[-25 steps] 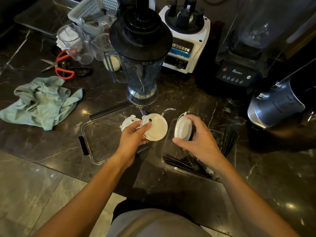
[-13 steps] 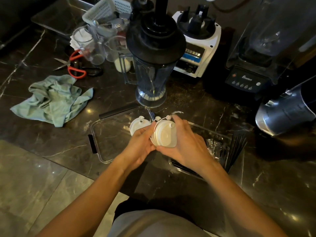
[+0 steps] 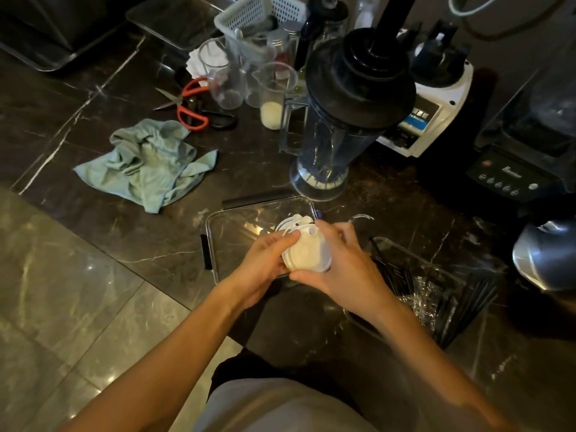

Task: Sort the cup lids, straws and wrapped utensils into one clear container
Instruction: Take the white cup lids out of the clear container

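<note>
Both hands hold a small stack of white cup lids [image 3: 304,254] over the near right corner of a clear container [image 3: 224,226]. My left hand [image 3: 265,260] grips the stack from the left, thumb on top. My right hand [image 3: 339,263] grips it from the right and below. Another white lid [image 3: 294,220] lies in that container just behind the stack. A second clear container [image 3: 448,269] to the right holds black straws [image 3: 480,294] and clear-wrapped utensils [image 3: 427,294].
A blender jar [image 3: 343,120] stands just behind the containers, with blender bases [image 3: 436,98] and a steel jug [image 3: 548,254] to the right. A green cloth [image 3: 149,163], red scissors [image 3: 190,110] and measuring cups [image 3: 274,92] lie at the back left. The counter edge runs diagonally at left.
The hands came together and joined their separate lids into one stack. The stack now sits lower, over the left container.
</note>
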The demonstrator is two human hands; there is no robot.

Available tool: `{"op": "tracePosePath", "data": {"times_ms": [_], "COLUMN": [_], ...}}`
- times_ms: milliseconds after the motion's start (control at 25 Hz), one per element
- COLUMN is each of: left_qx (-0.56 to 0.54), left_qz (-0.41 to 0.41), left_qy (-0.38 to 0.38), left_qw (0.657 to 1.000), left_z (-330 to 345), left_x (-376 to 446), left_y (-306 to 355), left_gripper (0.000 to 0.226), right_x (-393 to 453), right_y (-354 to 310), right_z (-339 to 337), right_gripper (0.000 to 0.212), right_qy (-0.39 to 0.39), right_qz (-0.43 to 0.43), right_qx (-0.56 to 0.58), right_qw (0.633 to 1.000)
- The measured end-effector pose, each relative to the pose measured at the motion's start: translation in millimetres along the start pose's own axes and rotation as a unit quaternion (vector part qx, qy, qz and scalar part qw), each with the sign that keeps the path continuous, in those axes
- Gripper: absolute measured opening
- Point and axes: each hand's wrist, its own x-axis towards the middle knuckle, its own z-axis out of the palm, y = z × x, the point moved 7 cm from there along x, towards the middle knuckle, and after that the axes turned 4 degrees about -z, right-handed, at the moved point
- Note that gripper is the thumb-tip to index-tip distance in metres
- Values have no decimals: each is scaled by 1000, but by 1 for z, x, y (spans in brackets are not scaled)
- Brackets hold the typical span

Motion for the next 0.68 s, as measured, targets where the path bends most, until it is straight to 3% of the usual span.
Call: {"op": "tracePosePath", "data": {"times_ms": [160,280,400,680], "left_qx": [-51,-44,-2,40], "left_qz": [-9,-3,8,15], "left_qy": [-14,-29,-23,24], "left_qw": [999,999,1000,999], "left_z": [-13,-18,-23,-31], "left_x": [4,9,15,27], "left_y": [3,5,7,9], "left_gripper": [43,39,36,25], "right_x": [11,14,17,25], "right_y": [20,29,31,39], "right_z": [5,18,19,23], "right_gripper": [44,22,20,17], "right_qy": [56,22,18,57], "right_qz": [38,126,138,153], "right_qx": [189,373,437,441], "right_qw": [980,919,888,882]}}
